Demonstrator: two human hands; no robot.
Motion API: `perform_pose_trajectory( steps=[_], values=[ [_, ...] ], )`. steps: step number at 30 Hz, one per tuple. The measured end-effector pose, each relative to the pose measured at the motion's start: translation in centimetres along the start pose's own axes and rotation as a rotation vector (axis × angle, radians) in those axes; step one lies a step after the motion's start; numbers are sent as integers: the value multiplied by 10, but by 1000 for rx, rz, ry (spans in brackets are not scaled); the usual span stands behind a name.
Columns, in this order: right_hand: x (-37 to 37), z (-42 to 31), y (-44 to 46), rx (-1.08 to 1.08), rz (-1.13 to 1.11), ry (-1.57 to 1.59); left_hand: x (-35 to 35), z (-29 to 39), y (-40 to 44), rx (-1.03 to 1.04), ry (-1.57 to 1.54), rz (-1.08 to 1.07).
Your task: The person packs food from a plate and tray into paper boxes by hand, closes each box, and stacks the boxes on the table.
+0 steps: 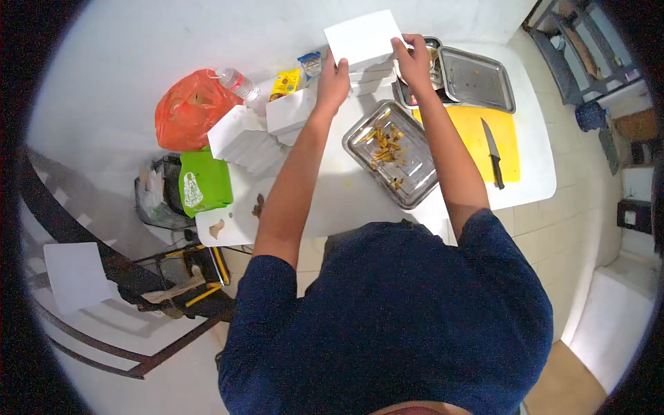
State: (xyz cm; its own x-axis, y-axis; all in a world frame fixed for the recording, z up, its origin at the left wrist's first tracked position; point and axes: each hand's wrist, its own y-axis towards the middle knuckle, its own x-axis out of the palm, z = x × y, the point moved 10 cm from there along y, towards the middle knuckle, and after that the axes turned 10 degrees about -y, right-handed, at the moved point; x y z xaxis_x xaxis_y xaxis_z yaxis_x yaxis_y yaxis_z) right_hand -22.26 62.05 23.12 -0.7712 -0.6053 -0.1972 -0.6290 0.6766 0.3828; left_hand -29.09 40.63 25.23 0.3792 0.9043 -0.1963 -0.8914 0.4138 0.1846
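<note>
L hand (333,88) & R hand (413,68) hold wht rect. box (363,38), w/ silver rect. metal tray (417,176) of brown-yel. strips (386,145) bodyward of grip, blk-handled knife (494,155) on flat yel. board (465,119) to its R, orange plastic bag (181,114) well L.

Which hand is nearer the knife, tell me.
Right. The right hand is beyond the knife and to its left, at the right end of the white box; the left hand is farther left, at the other end.

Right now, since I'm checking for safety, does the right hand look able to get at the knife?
Probably yes, but the right hand is gripping the white box and would likely have to let go first. The knife lies uncovered on the yellow board.
</note>
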Motion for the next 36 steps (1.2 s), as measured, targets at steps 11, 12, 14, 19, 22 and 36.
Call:
perform_pose_trajectory(
  steps=[11, 12, 14, 19, 22, 36],
  values=[
    [16, 31, 39, -63, -99, -609, 24, -54, 47, -114, 95, 168],
    [20, 42, 40, -77, -129, -554, 27, -46, 45, -83, 66, 159],
    [24, 71, 39, 33, -145, -277, 31, -35, 39, -135, -4, 139],
    [37, 83, 30, 234, -235, -17, 26, -51, 39, -159, -63, 228],
    [35, 54, 28, 144, -202, -16, 27, -48, 38, -107, -112, 286],
    [24, 29, -53, 305, -329, 221, -30, -42, -51, -109, -532, 332]
  ],
)
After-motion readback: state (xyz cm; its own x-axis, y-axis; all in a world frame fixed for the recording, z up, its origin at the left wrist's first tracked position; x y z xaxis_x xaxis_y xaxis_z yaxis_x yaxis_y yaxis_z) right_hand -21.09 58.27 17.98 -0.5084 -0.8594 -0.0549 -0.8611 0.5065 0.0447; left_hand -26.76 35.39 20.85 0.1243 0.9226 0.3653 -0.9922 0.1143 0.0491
